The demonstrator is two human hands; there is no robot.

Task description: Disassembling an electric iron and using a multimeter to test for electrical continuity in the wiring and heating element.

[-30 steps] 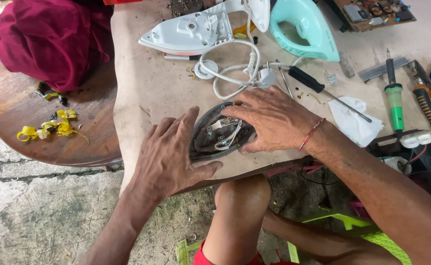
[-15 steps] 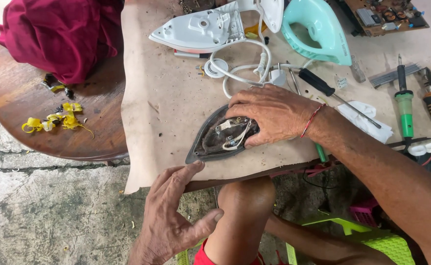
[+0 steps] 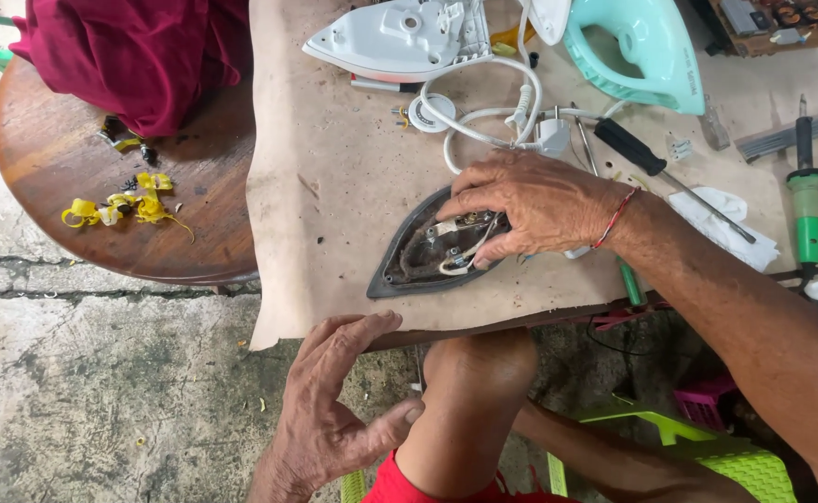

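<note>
I've got one iron base plate (image 3: 432, 251) in the middle of the frame, a dark, pointed metal piece with wires and terminals on top, lying flat on the tan, worn table cover (image 3: 334, 186). My right hand (image 3: 530, 200) lies over its wide end, fingers curled and close together, tips pressing on the wiring; I can't tell whether they pinch a wire. My left hand (image 3: 334, 410) sits at lower centre, fingers loosely spread and holding nothing, the fingertips touching the cover's near edge.

Above the plate I count one white plastic iron shell (image 3: 399, 37), smooth and pointed, and one mint-green handle (image 3: 642, 51) at upper right, with one white cord (image 3: 493, 121) looping between them. One black-handled screwdriver (image 3: 651, 163) lies just right of my hand, and one green soldering iron (image 3: 806, 200) lies at the right edge.

At upper left, one round brown wooden table (image 3: 64, 158) carries one crumpled dark red cloth (image 3: 139, 56) and a scatter of yellow scraps (image 3: 120, 205), too tangled to count.
</note>
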